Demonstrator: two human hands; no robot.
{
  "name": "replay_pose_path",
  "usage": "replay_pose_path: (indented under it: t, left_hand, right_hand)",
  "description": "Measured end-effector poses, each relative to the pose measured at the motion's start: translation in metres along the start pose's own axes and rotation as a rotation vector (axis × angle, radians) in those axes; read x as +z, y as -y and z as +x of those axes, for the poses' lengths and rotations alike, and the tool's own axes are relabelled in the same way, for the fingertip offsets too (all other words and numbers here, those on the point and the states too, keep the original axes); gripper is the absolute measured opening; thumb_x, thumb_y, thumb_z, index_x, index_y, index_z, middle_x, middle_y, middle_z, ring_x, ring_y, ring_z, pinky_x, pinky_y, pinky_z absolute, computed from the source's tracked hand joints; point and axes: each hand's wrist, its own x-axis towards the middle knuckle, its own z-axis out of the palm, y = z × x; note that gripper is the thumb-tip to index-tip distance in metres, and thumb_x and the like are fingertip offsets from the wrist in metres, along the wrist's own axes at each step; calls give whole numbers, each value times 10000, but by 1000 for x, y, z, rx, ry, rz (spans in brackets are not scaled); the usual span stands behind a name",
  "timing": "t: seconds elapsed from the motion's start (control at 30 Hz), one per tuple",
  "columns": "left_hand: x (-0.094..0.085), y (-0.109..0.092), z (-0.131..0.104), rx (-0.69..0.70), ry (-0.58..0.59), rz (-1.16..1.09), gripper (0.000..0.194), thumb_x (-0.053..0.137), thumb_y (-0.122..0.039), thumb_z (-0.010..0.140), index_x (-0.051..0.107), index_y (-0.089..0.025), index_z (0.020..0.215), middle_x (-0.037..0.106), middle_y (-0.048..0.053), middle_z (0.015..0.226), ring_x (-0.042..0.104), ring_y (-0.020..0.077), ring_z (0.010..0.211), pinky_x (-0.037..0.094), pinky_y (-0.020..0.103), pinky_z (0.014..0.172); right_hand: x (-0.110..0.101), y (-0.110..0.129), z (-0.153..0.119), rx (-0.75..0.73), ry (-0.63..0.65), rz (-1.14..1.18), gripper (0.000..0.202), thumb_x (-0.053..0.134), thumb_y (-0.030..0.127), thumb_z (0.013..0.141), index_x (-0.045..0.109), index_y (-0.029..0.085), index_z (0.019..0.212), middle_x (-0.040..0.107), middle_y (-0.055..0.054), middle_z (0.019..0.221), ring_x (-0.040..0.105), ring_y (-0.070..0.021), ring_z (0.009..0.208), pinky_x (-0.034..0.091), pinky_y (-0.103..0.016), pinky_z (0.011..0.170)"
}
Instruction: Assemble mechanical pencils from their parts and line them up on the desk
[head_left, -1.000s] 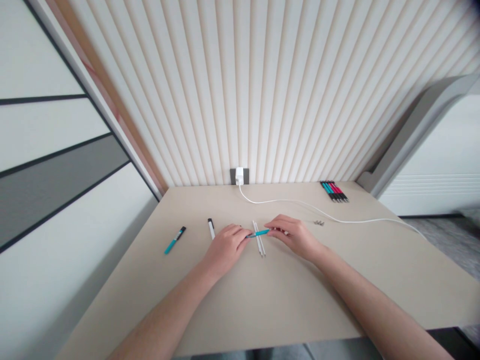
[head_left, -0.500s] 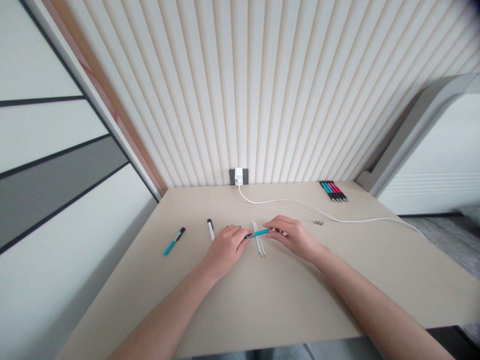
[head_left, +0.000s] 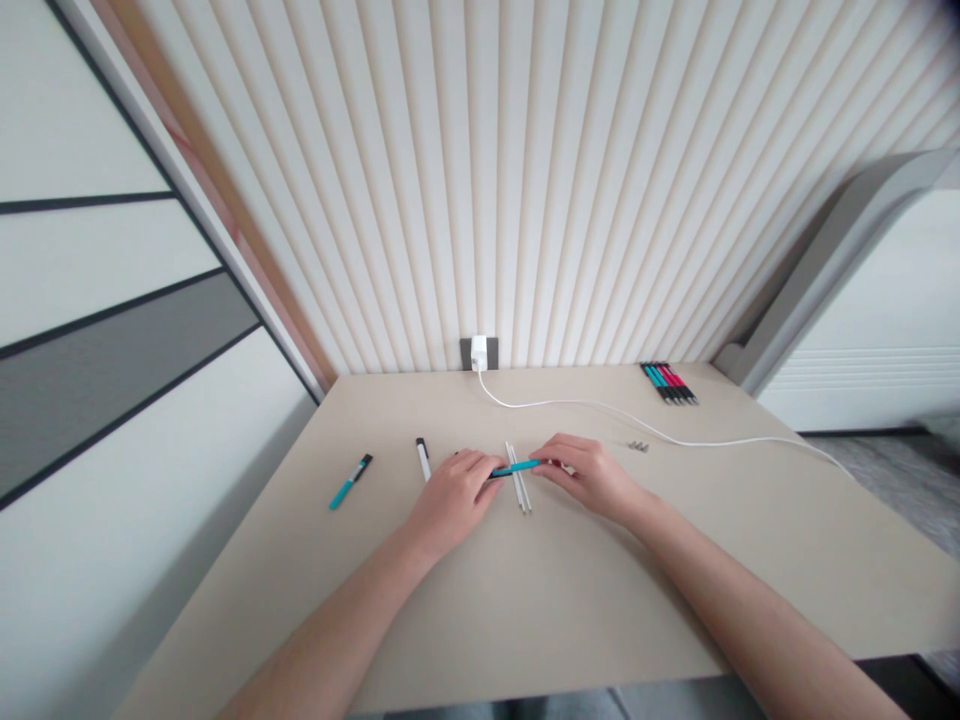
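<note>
A teal and black pen barrel is held between both hands above the table. My left hand pinches its dark end, and my right hand has its fingertips closed on the teal end. Beneath the barrel, thin white refills lie on the tabletop. Just left of my left hand is a white pen part with a black top, partly covered by that hand. Farther left lies another teal and black pen barrel. Several small metallic tips rest beyond my right hand.
At the back right of the table, several teal, red and black pens lie side by side. A white cable runs from a charger at the wall across the back to the right edge.
The right fingertips have closed in around the teal end, and the barrel has turned slightly in the hands. Both hands stay in nearly the same place.
</note>
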Motion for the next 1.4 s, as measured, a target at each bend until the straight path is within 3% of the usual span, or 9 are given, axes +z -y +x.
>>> replay_pose_path:
  t: [0.43, 0.7, 0.97, 1.1, 1.4]
  left_hand:
    - [1, 2, -1, -17, -36, 16, 144, 526, -177, 895, 560, -213, 1030, 629, 43, 945, 592, 202, 900, 465, 332, 813]
    - [-3, 4, 0, -40, -48, 23, 86, 542, -198, 897, 577, -208, 974, 626, 35, 913, 588, 197, 877, 466, 325, 792]
    - [-3, 9, 0, -51, -87, 0, 175, 503, -238, 929, 598, -222, 1075, 622, 43, 974, 599, 184, 912, 477, 314, 825]
    - [-2, 10, 0, -61, -99, 12, 147, 533, -226, 914, 596, -211, 1046, 651, 41, 949, 604, 194, 913, 478, 326, 825]
    - [-2, 11, 1, -91, -85, 30, 157, 501, -230, 931, 610, -203, 1041, 684, 36, 939, 625, 189, 885, 474, 322, 806]
  right_hand:
    - [2, 1, -2, 74, 43, -84, 253, 492, 362, 940, 675, 194, 893, 639, -45, 725, 584, -141, 659, 447, -246, 617]
    - [3, -2, -2, 99, 87, -131, 272, 462, 347, 954, 669, 193, 867, 641, -44, 740, 584, -138, 673, 439, -242, 638]
    - [3, -2, -3, 101, 119, -124, 277, 426, 324, 971, 668, 193, 931, 653, -54, 784, 606, -144, 708, 455, -248, 666]
    - [3, -3, -3, 86, 126, -119, 231, 456, 287, 956, 662, 203, 1020, 670, -62, 849, 620, -152, 751, 473, -257, 693]
    - [14, -4, -3, -58, 259, -60, 189, 513, 215, 919, 696, 219, 967, 662, -61, 889, 621, -162, 838, 488, -283, 779]
